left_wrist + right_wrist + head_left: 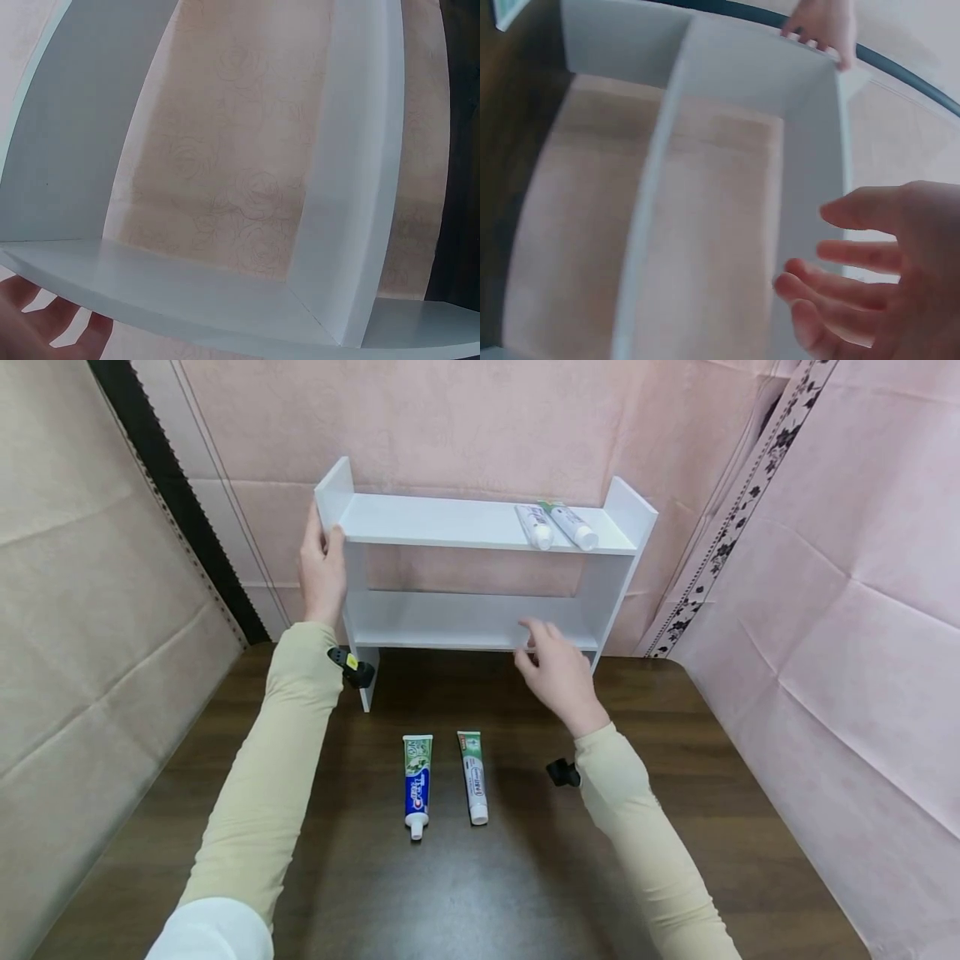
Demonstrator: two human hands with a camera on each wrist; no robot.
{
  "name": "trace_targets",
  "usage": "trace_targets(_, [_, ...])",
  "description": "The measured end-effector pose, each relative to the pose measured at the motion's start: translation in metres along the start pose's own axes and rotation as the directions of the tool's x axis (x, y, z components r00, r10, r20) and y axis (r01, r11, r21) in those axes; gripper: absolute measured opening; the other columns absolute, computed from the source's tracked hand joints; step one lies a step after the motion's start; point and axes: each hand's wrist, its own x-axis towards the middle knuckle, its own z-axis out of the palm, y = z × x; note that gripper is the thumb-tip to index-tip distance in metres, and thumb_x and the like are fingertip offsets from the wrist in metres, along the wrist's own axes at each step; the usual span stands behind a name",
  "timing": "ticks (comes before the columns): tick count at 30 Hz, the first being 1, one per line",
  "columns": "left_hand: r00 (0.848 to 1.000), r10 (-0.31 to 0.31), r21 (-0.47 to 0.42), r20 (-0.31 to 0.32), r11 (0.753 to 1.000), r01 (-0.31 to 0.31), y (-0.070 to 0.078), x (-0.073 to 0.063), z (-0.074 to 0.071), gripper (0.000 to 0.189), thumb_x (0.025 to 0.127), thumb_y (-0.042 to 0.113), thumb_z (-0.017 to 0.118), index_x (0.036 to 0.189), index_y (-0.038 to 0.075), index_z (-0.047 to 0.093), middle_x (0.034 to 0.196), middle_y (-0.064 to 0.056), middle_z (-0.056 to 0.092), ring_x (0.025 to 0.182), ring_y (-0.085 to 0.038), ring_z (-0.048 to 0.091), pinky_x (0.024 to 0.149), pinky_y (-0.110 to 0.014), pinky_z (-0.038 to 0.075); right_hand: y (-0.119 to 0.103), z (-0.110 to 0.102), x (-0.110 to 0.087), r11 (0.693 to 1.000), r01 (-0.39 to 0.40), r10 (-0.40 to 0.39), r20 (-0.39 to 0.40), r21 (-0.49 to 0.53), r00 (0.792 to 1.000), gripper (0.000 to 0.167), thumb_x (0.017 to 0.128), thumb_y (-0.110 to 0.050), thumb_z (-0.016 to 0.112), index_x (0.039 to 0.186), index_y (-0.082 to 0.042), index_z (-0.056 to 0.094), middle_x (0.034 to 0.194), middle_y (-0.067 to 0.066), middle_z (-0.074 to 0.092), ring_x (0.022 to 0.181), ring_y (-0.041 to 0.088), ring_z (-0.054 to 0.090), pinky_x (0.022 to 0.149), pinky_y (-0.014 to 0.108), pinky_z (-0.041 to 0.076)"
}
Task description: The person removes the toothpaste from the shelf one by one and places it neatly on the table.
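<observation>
A white two-tier shelf [480, 622] stands at the back of the table. My left hand [324, 568] grips its left side panel, the fingers along the outside. In the left wrist view those fingers [52, 319] show at the panel's edge. Held in front of the lower tier, my right hand [558, 677] has relaxed, slightly bent fingers and nothing in them. Two white toothpaste tubes [535, 527] [573, 528] lie side by side at the upper tier's right end, caps forward. On the table lie a blue-and-green toothpaste tube [417, 785] and a white-and-green toothpaste tube [474, 781].
The dark wooden table [360, 893] reaches back under the shelf. Pale pink cloth [480, 427] hangs behind it, with more cloth walls at the left and right. A white round object [213, 931] shows at the lower left by the sleeve.
</observation>
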Motion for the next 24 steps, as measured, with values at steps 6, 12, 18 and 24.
trace_targets(6, [1.000,-0.003,-0.002,-0.015,1.000,0.003,0.000,0.000,0.000,0.053,0.102,0.034,0.037,0.152,0.043,0.022,0.157,0.013,0.033,0.140,-0.004,0.035,0.115,-0.028,0.031,-0.011,-0.028,0.026,0.997,0.004,0.010,-0.187,0.075,0.982,0.046,0.094,-0.018,0.058,0.139,-0.012,0.049,0.112,0.011,0.060,0.096,0.027,0.058,0.071,0.044,0.047])
trace_targets(12, [1.000,0.001,-0.014,-0.010,1.000,-0.001,0.001,-0.001,0.002,0.052,0.102,0.034,0.039,0.150,0.046,0.022,0.156,0.011,0.035,0.139,-0.007,0.038,0.113,-0.030,0.033,-0.019,-0.051,0.056,0.996,-0.029,0.055,-0.304,0.087,0.951,0.048,0.093,-0.020,0.056,0.140,-0.015,0.048,0.122,0.012,0.056,0.107,0.028,0.056,0.076,0.047,0.048])
trace_targets(18, [1.000,-0.010,-0.032,0.000,0.999,0.010,0.001,-0.001,0.002,0.052,0.102,0.035,0.039,0.149,0.049,0.022,0.155,0.011,0.035,0.138,-0.008,0.039,0.113,-0.033,0.033,-0.019,-0.058,0.081,0.997,-0.071,0.072,-0.260,0.014,0.963,0.054,0.094,-0.023,0.053,0.147,-0.020,0.040,0.134,0.014,0.049,0.120,0.031,0.049,0.083,0.050,0.049])
trace_targets(24, [1.000,-0.012,-0.034,0.002,0.999,0.012,0.001,-0.001,0.002,0.052,0.102,0.035,0.039,0.149,0.049,0.021,0.156,0.012,0.034,0.138,-0.007,0.038,0.113,-0.033,0.034,-0.014,-0.053,0.096,0.990,-0.137,0.132,-0.169,-0.016,0.977,0.055,0.097,-0.027,0.049,0.150,-0.024,0.038,0.138,0.014,0.045,0.121,0.031,0.046,0.090,0.049,0.047])
